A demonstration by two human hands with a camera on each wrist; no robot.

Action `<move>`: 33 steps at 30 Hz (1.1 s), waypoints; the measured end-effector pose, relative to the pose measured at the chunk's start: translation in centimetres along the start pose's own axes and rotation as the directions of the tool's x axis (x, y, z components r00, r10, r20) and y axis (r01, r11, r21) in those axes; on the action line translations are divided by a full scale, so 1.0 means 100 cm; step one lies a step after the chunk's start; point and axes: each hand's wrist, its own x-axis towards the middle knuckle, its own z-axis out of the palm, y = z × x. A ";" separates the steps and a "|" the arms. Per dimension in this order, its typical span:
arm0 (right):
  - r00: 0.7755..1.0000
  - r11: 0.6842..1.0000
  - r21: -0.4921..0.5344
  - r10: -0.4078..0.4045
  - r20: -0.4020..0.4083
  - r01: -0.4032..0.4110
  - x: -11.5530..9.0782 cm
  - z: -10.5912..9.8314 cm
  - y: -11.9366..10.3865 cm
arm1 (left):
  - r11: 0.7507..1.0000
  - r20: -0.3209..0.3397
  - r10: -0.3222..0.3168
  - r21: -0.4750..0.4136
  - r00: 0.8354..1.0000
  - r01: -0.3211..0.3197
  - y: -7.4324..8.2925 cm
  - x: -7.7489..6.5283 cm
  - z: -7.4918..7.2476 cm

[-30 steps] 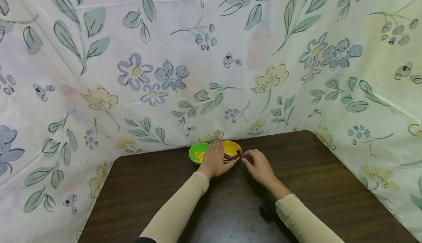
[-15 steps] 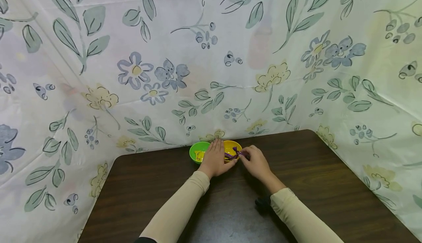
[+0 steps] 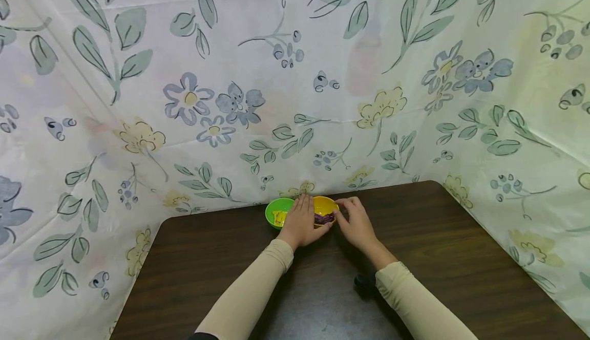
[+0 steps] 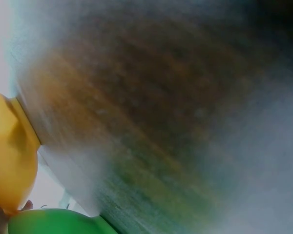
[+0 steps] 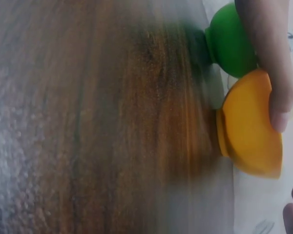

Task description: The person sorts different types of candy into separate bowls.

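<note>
My left hand (image 3: pixel 300 220) lies straight-fingered across the meeting rims of a green bowl (image 3: pixel 269 221) and a yellow bowl (image 3: pixel 335 208). Its thumb (image 5: pixel 282 105) rests on the yellow bowl's near rim in the right wrist view. Purple candies (image 3: pixel 324 219) in shiny twisted wrappers lie inside the yellow bowl, partly hidden by the left hand. Small yellow pieces (image 3: pixel 278 217) sit in the green bowl. At the yellow bowl's right rim is my right hand (image 3: pixel 356 220), fingers slightly bent and apart, with nothing visible between them. Its fingertips (image 5: pixel 291 215) appear clear of the bowl.
The bowls stand at the back edge of a dark wooden table (image 3: pixel 221 268), against a floral cloth (image 3: pixel 286 89) that hangs behind and at the sides. A small black object (image 3: pixel 364 284) shows at the right wrist.
My right hand moved slightly left to the yellow bowl and let go of a purple wrapped candy, which now lies inside. The left hand stayed put.
</note>
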 end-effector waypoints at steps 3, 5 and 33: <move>1.000 1.000 0.011 -0.005 -0.019 0.006 -0.001 -0.002 0.000 | 1.000 0.012 -0.009 0.007 1.000 0.009 0.000 0.002 0.000; 1.000 1.000 0.011 -0.009 -0.022 0.009 -0.001 -0.004 0.000 | 1.000 0.021 -0.015 0.012 1.000 0.014 -0.001 0.003 0.001; 0.980 0.992 0.005 -0.124 0.157 0.124 -0.047 -0.050 0.003 | 0.996 -0.008 -0.039 -0.084 0.999 0.038 -0.009 0.002 -0.005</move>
